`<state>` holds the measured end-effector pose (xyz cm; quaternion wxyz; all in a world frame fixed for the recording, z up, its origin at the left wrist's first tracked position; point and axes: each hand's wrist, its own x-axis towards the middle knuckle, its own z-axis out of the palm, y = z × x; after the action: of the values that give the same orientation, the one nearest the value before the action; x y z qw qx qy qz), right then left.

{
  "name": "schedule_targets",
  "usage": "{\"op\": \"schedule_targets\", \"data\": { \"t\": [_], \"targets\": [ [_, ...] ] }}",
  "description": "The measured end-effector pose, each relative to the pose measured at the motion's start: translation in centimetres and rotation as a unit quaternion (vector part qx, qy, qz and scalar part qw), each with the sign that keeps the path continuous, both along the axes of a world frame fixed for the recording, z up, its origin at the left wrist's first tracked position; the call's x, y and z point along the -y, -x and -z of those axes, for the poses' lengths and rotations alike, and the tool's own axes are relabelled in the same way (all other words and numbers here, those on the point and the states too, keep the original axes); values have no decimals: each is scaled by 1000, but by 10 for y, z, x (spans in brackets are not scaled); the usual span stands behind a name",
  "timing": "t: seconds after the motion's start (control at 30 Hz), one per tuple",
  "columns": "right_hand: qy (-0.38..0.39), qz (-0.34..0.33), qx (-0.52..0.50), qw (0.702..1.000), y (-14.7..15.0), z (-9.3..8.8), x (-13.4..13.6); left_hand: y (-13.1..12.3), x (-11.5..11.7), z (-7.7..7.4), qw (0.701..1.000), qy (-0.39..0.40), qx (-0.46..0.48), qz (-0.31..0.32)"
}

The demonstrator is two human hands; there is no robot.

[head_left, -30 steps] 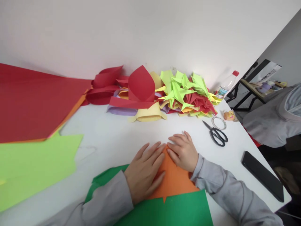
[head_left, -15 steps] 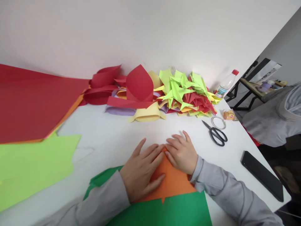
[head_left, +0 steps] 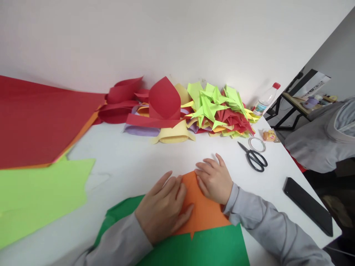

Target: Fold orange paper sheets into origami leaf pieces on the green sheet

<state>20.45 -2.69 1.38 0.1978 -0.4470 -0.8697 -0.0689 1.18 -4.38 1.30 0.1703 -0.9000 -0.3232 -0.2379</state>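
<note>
A folded orange paper [head_left: 201,208] with a pointed top lies on a dark green sheet [head_left: 210,247] at the near edge of the white table [head_left: 133,159]. My left hand [head_left: 162,207] lies flat on the orange paper's left side, fingers stretched out and together. My right hand [head_left: 215,179] presses the paper's upper right edge near the point, fingers extended. Both arms wear grey sleeves.
Against the wall is a heap of folded paper shapes [head_left: 205,109] in red, lime, yellow and purple. Large red sheets [head_left: 36,118] and lime sheets [head_left: 39,195] lie at the left. Black scissors [head_left: 255,159], a tape roll [head_left: 257,145], a bottle [head_left: 264,99] and a black phone [head_left: 307,210] sit at the right, beside a person in grey [head_left: 321,144].
My left hand has slid back down and to the left along the orange paper, uncovering its pointed top. My right hand has stayed near the point.
</note>
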Motion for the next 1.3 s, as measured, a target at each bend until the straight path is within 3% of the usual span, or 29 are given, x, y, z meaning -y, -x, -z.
{"op": "schedule_targets", "data": {
  "t": [0.53,0.67,0.97,1.2,1.3],
  "targets": [
    [4,4,-6,1000,-2,4,0,2,2,-3,999,-13,26,-13],
    [7,6,-14,1000,-2,5,0,6,-1,-4,997,-16,59,-48],
    [14,-26,-14,999,-5,4,0,4,-9,19,994,39,98,20],
    [25,-95,1,995,2,0,5,3,-8,19,995,37,97,7],
    [13,-83,-8,996,4,0,7,2,-8,20,994,28,106,11]
  ]
}}
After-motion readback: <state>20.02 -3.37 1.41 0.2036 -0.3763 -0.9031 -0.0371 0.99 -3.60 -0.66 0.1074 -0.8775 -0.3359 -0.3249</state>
